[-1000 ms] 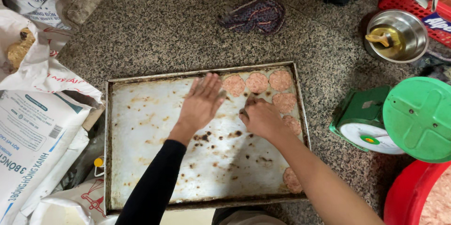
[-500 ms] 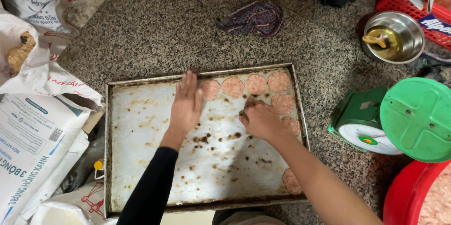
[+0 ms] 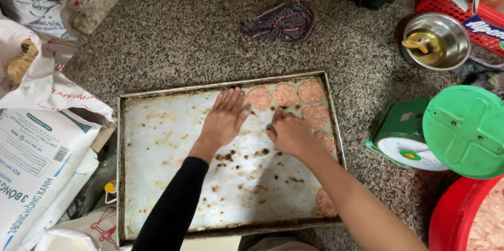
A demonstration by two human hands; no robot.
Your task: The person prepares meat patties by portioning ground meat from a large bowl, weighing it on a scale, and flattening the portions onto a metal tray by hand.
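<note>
Flat, both hands [image 3: 227, 117] [image 3: 291, 134] press round pink patties [image 3: 286, 94] on a scorched metal tray [image 3: 173, 177].

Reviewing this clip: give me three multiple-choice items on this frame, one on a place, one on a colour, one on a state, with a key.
1. Where on the rusty rectangular metal baking tray do most of the round pink meat patties lie?
A. Far right corner
B. Near left corner
C. Centre

2. What colour is the round-topped plastic kitchen scale?
A. Blue
B. Green
C. Yellow

3. How is the left hand posed?
A. Clenched in a fist
B. Flat, palm down on the tray
C. Raised well off the tray

Key: 1 A, the patties cluster along the far edge and right side. 2 B, its platform and body are green. 3 B, the fingers lie spread beside the patty row, while the right hand is curled nearby.
</note>
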